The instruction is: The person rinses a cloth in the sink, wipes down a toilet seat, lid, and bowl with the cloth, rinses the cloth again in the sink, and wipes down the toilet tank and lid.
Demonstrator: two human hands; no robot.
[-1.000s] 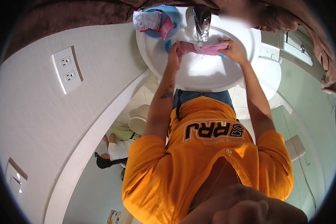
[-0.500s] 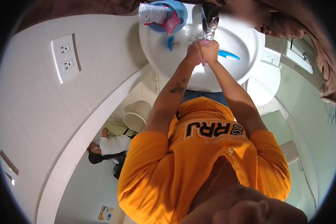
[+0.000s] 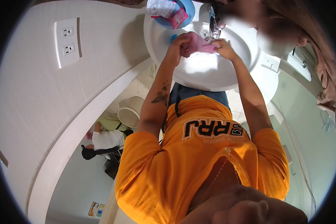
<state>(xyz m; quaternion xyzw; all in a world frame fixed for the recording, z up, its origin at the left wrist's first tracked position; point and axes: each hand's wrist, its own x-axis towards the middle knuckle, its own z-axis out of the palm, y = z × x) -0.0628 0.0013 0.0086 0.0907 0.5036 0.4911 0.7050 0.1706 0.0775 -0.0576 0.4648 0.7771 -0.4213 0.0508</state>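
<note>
A wet-looking pink cloth [image 3: 196,45] is spread between my two hands over the white sink [image 3: 227,72]. My left hand [image 3: 178,44] is closed on its bunched left end. At the cloth's narrower right end, my right hand [image 3: 224,49] pinches it between the fingers. The chrome faucet [image 3: 214,27] stands just beyond the cloth, close to my right hand. Behind my left hand, a bit of the blue brush [image 3: 173,37] shows in the basin; the rest of it is hidden.
A blue tub [image 3: 189,9] holding pink-and-white packets [image 3: 161,8] stands on the sink's back left rim. The wall with an outlet [image 3: 68,43] is at left. A pale bucket [image 3: 129,112] stands on the floor. Farther back is another person in a white top [image 3: 107,140].
My hands, clasped together under the faucet before, have moved apart to left and right. The pink cloth now shows stretched between them. The brush's blue handle has gone from sight.
</note>
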